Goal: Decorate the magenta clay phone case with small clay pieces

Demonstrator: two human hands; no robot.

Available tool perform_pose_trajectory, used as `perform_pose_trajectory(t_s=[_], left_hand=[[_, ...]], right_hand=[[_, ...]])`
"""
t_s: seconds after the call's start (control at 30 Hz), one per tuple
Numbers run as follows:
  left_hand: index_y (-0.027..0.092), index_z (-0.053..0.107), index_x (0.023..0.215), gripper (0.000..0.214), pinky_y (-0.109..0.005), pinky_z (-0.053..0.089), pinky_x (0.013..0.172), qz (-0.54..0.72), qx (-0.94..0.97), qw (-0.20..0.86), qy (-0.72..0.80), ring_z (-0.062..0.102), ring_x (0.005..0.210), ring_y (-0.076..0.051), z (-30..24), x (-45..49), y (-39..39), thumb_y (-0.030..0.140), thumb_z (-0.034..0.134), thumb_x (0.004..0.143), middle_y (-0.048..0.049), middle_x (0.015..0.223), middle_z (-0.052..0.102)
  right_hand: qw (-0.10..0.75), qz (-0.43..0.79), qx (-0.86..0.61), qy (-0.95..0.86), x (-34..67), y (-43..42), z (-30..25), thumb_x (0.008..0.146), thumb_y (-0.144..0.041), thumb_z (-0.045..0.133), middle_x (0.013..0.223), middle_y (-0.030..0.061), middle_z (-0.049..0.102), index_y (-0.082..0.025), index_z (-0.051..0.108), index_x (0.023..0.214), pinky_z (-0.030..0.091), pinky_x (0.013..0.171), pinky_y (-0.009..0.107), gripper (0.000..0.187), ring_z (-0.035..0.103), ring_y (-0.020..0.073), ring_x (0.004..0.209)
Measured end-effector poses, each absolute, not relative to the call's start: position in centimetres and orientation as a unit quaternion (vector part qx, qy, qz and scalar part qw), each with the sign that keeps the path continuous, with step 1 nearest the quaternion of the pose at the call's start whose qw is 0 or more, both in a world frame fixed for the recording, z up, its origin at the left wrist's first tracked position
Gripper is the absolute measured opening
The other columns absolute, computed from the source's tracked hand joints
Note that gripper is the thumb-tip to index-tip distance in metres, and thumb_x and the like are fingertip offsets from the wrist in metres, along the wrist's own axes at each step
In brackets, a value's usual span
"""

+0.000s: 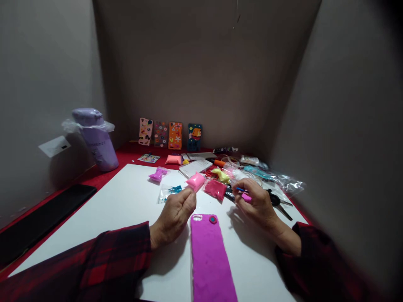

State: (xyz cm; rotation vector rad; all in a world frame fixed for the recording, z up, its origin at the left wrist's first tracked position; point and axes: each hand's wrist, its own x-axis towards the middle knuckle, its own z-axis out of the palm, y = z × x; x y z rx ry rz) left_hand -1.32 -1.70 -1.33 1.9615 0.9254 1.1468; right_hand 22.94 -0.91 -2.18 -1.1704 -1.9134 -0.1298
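A phone case covered in purple clay lies in front of me, with a small red and teal round piece by its camera cutout. Left of its top end, my left hand is closed in a pinch; what it grips is hidden. Just beyond those fingertips is a pink clay packet, and I cannot tell whether they touch it. Raised on the other side, my right hand pinches a thin blue stick. A red clay packet lies between the hands, farther back.
Black-handled scissors lie beyond my right wrist. Several decorated phone cases lean against the back wall. A lilac bottle stands at the left, above a long black object. Plastic wrappers and clay packets clutter the board's far side.
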Motion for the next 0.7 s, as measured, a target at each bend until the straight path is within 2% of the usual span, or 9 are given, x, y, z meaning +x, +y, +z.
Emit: perform_pose_trajectory(t_s=[0.13, 0.23, 0.33, 0.5, 0.6, 0.7], left_hand=[[0.019, 0.049, 0.073, 0.017, -0.026, 0.035, 0.059, 0.448, 0.748, 0.335, 0.359, 0.042, 0.061, -0.013, -1.2, -1.4, -1.5, 0.018, 0.036, 0.085, 0.0032, 0.064, 0.045], [0.018, 0.051, 0.069, 0.018, -0.026, 0.036, 0.061, 0.453, 0.742, 0.34, 0.36, 0.046, 0.064, -0.014, -1.2, -1.5, -1.3, 0.011, 0.036, 0.077, 0.0014, 0.067, 0.049], [0.017, 0.052, 0.066, 0.019, -0.026, 0.037, 0.061, 0.452, 0.73, 0.357, 0.368, 0.047, 0.064, -0.014, -1.4, -1.5, -1.5, 0.012, 0.036, 0.076, 0.001, 0.065, 0.05], [0.014, 0.062, 0.079, 0.019, -0.026, 0.04, 0.059, 0.448, 0.739, 0.333, 0.378, 0.051, 0.063, -0.014, 0.2, -1.6, -0.7, 0.022, 0.045, 0.082, 0.0005, 0.065, 0.056], [0.013, 0.064, 0.078, 0.013, -0.025, 0.042, 0.06, 0.563, 0.684, 0.277, 0.372, 0.054, 0.062, -0.012, 3.8, -2.7, 2.3, 0.025, 0.059, 0.076, 0.0003, 0.066, 0.06], [0.013, 0.064, 0.076, 0.012, -0.021, 0.041, 0.054, 0.679, 0.592, 0.206, 0.382, 0.053, 0.057, -0.01, 7.2, -4.7, 6.6, 0.022, 0.064, 0.068, 0.0006, 0.066, 0.061]], right_hand=[[0.433, -0.046, -0.471, -0.767, 23.1, -0.8, -2.2, 0.073, -0.011, 0.049, 0.074, 0.004, 0.057, -0.02, 0.055, 0.075, 0.043, 0.066, 0.031, 0.011, 0.053, 0.02, 0.07], [0.435, -0.039, -0.472, -0.766, 23.1, -0.8, -2.3, 0.073, -0.011, 0.049, 0.073, 0.0037, 0.057, -0.02, 0.054, 0.075, 0.043, 0.064, 0.03, 0.01, 0.053, 0.0194, 0.069], [0.438, -0.033, -0.467, -0.767, 23.2, -0.7, -2.3, 0.073, -0.011, 0.049, 0.073, 0.0032, 0.056, -0.02, 0.053, 0.075, 0.043, 0.063, 0.03, 0.011, 0.053, 0.0188, 0.068], [0.429, -0.053, -0.442, -0.786, 23.2, -0.7, -2.2, 0.079, -0.017, 0.056, 0.073, 0.0037, 0.058, -0.02, 0.055, 0.077, 0.043, 0.063, 0.031, 0.003, 0.054, 0.0192, 0.067], [0.429, -0.058, -0.439, -0.787, 23.2, -0.6, -2.4, 0.081, -0.019, 0.058, 0.076, 0.0045, 0.06, -0.019, 0.057, 0.081, 0.044, 0.065, 0.031, 0.001, 0.056, 0.0201, 0.071], [0.433, -0.056, -0.447, -0.78, 23.5, -0.5, -2.6, 0.079, -0.012, 0.052, 0.08, 0.0053, 0.062, -0.019, 0.057, 0.083, 0.044, 0.066, 0.032, 0.01, 0.058, 0.0212, 0.075]])
